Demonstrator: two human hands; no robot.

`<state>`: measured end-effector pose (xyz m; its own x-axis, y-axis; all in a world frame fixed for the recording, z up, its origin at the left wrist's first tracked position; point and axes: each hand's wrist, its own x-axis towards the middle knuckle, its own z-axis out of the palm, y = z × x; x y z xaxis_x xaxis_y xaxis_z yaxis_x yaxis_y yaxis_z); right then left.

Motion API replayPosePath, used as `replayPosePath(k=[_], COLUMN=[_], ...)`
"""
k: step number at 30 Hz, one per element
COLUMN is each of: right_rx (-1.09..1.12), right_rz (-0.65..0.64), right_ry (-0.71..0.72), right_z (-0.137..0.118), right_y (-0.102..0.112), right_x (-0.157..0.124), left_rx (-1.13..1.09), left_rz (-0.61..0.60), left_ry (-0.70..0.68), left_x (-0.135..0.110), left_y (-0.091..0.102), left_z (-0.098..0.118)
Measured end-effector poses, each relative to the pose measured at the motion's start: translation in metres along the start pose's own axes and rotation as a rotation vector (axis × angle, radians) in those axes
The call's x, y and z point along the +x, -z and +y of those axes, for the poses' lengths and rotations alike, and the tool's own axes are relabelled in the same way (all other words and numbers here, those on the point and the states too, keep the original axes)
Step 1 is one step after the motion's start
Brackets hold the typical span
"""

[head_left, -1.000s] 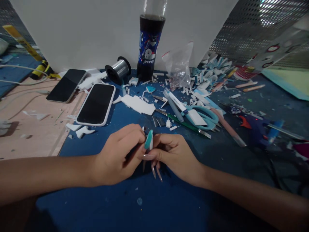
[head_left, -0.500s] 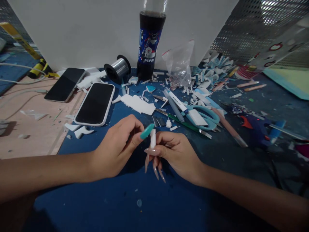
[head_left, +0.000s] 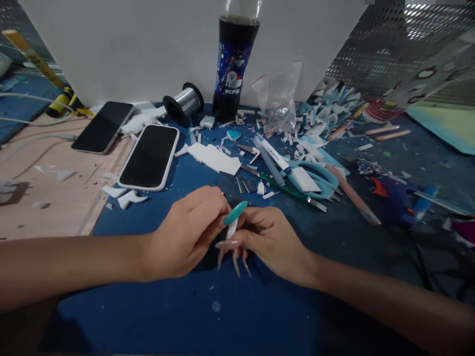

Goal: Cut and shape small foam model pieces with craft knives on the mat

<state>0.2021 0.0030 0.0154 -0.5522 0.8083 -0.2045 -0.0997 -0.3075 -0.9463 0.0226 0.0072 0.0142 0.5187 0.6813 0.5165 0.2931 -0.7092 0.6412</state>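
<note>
A small white piece (head_left: 232, 229), like a short stick or roll, sits upright and slightly tilted between my hands. My right hand (head_left: 269, 237) pinches its lower part between thumb and fingers, with the other long-nailed fingers curled below. From the other side, my left hand (head_left: 189, 232) is closed, its thumb with a long teal nail (head_left: 235, 213) lying across the upper end of the piece. My left fingertips behind the piece are hidden. Just beyond my hands lie a flat white sheet scrap (head_left: 215, 158), small dark blocks (head_left: 246, 185) and a green-handled craft knife (head_left: 284, 187).
Two phones (head_left: 149, 157) lie to the left, near a wire spool (head_left: 184, 105). A Pepsi bottle (head_left: 233, 69) stands at the back beside a clear zip bag (head_left: 280, 104). Light-blue scissors (head_left: 319, 180), markers (head_left: 272, 155), paper scraps (head_left: 332, 111) and a blue glue gun (head_left: 395, 195) occupy the right.
My left hand has shifted right and down, its teal thumbnail now covering more of the white piece. The piece leans more, and my right fingers have dropped slightly left.
</note>
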Motion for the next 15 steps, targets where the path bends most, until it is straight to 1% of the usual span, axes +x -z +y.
replayPosePath(k=[3,7,10,15], right_rx=[-0.009,-0.012,-0.022,-0.018], right_rz=[-0.016,-0.016,-0.025,-0.04], right_ry=[0.029,0.045,0.048,0.059], right_z=[0.0007,0.0009,0.0007,0.001], right_y=[-0.0019,-0.0025,-0.002,-0.0006], right_x=[0.0004,0.0004,0.0006,0.0007], left_rx=[0.024,0.069,0.077,0.071], left_rz=[0.017,0.026,0.023,0.025], left_ry=[-0.075,-0.122,-0.125,-0.089], left_x=[0.0015,0.0033,0.0024,0.0001], left_y=[-0.0005,-0.0004,-0.0008,-0.0015], left_z=[0.0008,0.0017,0.0012,0.0008])
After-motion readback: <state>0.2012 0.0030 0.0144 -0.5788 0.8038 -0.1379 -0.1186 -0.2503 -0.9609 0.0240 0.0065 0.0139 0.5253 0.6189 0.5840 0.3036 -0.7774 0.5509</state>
